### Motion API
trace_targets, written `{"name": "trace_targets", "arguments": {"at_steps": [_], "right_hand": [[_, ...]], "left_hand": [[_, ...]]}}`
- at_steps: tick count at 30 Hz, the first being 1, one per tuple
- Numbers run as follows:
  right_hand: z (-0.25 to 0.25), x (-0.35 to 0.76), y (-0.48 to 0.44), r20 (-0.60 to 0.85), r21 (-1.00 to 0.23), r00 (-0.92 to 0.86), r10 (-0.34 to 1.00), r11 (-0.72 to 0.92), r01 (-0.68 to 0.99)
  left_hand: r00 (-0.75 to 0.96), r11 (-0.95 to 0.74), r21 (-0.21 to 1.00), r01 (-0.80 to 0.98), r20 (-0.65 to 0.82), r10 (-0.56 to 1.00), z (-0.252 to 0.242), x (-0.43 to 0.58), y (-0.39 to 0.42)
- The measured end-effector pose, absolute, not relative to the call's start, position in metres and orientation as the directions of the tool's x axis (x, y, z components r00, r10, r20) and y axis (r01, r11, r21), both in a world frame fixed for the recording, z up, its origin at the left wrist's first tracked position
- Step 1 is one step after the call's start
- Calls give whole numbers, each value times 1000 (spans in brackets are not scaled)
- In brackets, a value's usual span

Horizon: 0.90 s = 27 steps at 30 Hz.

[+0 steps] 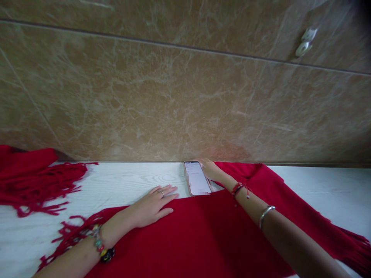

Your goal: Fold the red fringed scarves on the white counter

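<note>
A red fringed scarf lies spread across the white wood-grain table. My left hand rests flat on the scarf's upper edge, fingers stretched out, a ring on one finger and a beaded bracelet at the wrist. My right hand reaches to the wall and touches the right side of a smartphone lying face up with its screen lit; its fingers are mostly hidden behind the phone. That arm wears a red cord bracelet and a silver bangle.
A brown marble-tiled wall rises straight from the table's far edge. A second bunch of red fringed cloth lies at the left. A small white hook is fixed high on the wall at right.
</note>
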State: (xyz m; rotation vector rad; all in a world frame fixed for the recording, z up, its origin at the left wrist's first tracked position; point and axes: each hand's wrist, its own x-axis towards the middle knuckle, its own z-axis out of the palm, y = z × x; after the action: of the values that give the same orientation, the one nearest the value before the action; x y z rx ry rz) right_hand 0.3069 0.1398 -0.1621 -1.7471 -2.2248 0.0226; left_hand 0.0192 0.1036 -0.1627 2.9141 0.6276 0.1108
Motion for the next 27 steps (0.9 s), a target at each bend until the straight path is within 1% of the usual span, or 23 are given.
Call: {"name": "trace_targets", "arguments": {"at_steps": [5,15,17,19,22,24,26,27], "right_hand": [[-160,302,138,214,-270,-164,963,220,938],[-153,282,139,120,-387,0,993,46,921],[-152,271,135,91,-398,12,996,26,917],[-147,259,128,57,-405,7,998,16,914],[-133,249,106,-11,-375,-15,1000,10,927],[-127,246,80,24,-337,-50,998,56,940],[-126,243,44,169,-319,-148,974,196,927],[-129,240,25,218,-319,-190,957,254,913]], "left_hand": [[910,-901,170,398,50,412,-163,19,104],[912,-909,134,394,63,405,-162,23,103],[902,-906,112,409,100,420,-160,25,103],[873,-884,84,459,142,467,-157,26,103],[840,-854,83,514,153,521,-153,21,99],[848,-855,107,507,114,517,-150,16,94],[862,-859,144,492,54,503,-147,11,89],[863,-854,161,494,26,504,-146,9,87]]}}
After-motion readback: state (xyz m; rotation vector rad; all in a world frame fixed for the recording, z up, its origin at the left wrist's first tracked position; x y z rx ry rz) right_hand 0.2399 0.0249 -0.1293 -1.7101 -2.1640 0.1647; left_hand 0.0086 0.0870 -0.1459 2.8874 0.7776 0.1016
